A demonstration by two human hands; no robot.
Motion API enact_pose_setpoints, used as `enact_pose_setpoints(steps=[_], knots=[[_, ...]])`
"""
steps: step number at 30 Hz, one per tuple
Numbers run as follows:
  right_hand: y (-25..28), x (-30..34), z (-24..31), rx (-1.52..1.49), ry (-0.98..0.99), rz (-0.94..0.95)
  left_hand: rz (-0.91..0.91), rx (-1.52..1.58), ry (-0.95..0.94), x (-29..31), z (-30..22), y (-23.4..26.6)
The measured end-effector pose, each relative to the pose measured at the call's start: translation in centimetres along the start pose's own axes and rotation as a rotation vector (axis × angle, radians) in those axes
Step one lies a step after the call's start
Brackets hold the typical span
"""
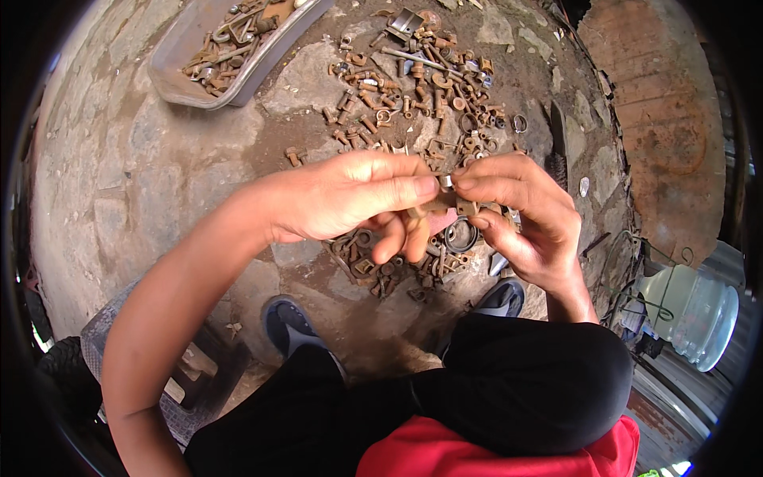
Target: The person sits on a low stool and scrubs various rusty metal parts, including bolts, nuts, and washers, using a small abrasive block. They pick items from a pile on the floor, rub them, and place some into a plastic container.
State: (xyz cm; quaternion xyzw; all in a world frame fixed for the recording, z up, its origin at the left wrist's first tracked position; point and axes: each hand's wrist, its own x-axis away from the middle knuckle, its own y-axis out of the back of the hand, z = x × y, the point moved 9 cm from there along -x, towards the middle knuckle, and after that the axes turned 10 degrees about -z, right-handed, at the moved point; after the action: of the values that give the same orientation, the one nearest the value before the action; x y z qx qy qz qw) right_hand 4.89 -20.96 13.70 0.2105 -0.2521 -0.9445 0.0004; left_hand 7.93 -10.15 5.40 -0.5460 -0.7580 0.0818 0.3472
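Above a heap of rusty bolts and nuts [385, 91], my two hands meet over a small rusty metal piece [439, 203]. My left hand [342, 195] grips its left end between thumb and fingers. On the other side, the fingertips and thumb of my right hand [528, 207] close round its right end. A small shiny silver bit [446, 182] shows at its upper edge. Fingers cover much of the piece, so its exact kind cannot be made out. Below it, a dark metal ring [461, 235] lies among the loose hardware.
At the upper left stands a grey plastic tub [246, 79] with rusty hardware inside. Stone paving [179, 183] surrounds the heap. A rusty sheet [671, 119] and a clear water jug [691, 314] are on the right. A grey plastic stool [203, 381] stands lower left, beside my legs.
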Motion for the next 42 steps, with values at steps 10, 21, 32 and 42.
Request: enact_pose_setpoints(steps=[10,21,32,42], knots=[[1.1,0.2,-1.2,0.044,-0.084,-0.098,-0.359,-0.084,-0.237,0.9,-0.2,3.8],[1.6,0.8,-2.3,-0.042,-0.215,-0.173,-0.494,-0.764,-0.768,3.9,-8.5,-1.9],[2.5,0.7,-1.0,-0.075,0.001,-0.246,-0.540,-0.723,-0.808,3.5,-7.6,-2.6],[2.1,1.0,-1.4,-0.158,-0.169,-0.178,-0.536,-0.681,-0.793,3.2,-6.5,-3.0]])
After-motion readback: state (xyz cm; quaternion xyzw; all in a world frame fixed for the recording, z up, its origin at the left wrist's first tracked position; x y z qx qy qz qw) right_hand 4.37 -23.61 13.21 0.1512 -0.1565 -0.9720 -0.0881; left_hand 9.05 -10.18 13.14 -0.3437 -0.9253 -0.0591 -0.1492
